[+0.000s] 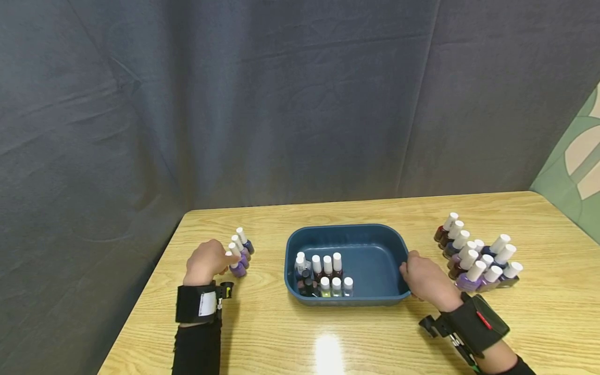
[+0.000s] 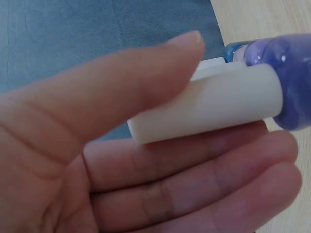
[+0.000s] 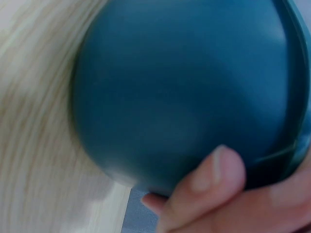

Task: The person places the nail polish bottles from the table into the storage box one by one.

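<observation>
On the left of the table my left hand (image 1: 206, 260) pinches the white cap of a purple nail polish bottle (image 1: 238, 270) between thumb and fingers. The left wrist view shows the thumb over the cap (image 2: 218, 104) and the fingers beneath it. More white-capped bottles (image 1: 248, 245) stand in a row just behind, one of them dark blue. My right hand (image 1: 428, 278) grips the right end of a dark blue plastic tub (image 1: 379, 265); its fingers (image 3: 204, 189) curl around the rim in the right wrist view. Several nail polish bottles (image 1: 337, 265) stand in the tub's left half.
Right of the tub, beyond my right hand, stands a cluster of white-capped nail polish bottles (image 1: 471, 278) in red, purple and dark blue. A grey cloth (image 1: 300, 104) hangs behind the wooden table (image 1: 262, 333). A green patterned surface (image 1: 576, 161) borders the right side.
</observation>
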Demonstrator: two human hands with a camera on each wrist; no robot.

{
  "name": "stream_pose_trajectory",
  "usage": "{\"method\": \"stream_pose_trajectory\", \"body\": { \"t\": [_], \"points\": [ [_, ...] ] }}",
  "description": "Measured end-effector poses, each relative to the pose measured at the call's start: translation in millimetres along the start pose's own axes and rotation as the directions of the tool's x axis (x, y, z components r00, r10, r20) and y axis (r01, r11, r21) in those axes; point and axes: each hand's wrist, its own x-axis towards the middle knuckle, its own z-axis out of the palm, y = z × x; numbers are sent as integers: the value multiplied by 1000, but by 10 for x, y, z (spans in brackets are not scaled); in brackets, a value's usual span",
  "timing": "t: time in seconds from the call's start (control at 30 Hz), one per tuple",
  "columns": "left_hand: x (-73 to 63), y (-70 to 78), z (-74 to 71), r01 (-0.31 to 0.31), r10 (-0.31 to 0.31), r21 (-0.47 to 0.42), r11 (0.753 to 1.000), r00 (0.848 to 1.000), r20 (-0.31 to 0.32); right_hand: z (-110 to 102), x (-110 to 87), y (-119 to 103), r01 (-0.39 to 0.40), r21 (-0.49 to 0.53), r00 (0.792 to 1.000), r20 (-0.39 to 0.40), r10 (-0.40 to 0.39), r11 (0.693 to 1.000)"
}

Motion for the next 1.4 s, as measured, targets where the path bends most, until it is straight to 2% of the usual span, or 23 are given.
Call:
{"method": "stream_pose_trajectory", "body": {
  "t": [0.2, 0.63, 0.8, 0.9, 0.97, 1.03, 1.23, 1.3, 1.4],
  "points": [
    [-24, -2, -27, -9, 9, 11, 1000, 1000, -14, 3, 1, 3, 3, -2, 1000, 1, -3, 1000],
    [-241, 61, -201, -19, 19, 5, 1000, 998, -65, -5, 4, -4, -9, -3, 1000, 14, 9, 1000],
    [-319, 125, -232, -64, 62, -12, 998, 992, -110, -2, 3, 0, -12, -4, 1000, 13, 12, 1000],
    [-398, 177, -266, -115, 110, -25, 993, 982, -154, 1, 1, 3, 3, -1, 1000, 0, -3, 1000],
    [-465, 219, -296, -159, 149, -36, 987, 969, -196, -4, -3, 4, 12, 0, 1000, -8, -12, 1000],
    [-535, 263, -323, -217, 199, -46, 975, 946, -255, -7, -8, 7, 18, 0, 1000, -13, -18, 1000],
    [-669, 405, -339, -369, 303, -71, 927, 847, -437, -9, -12, 13, 16, 0, 1000, -8, -16, 1000],
    [-670, 470, -312, -408, 325, -82, 909, 820, -471, -5, -9, 11, 17, 5, 1000, -10, -17, 1000],
    [-648, 600, -255, -464, 366, -86, 882, 788, -495, 5, -5, 6, 14, 12, 1000, -8, -14, 1000]
  ]
}}
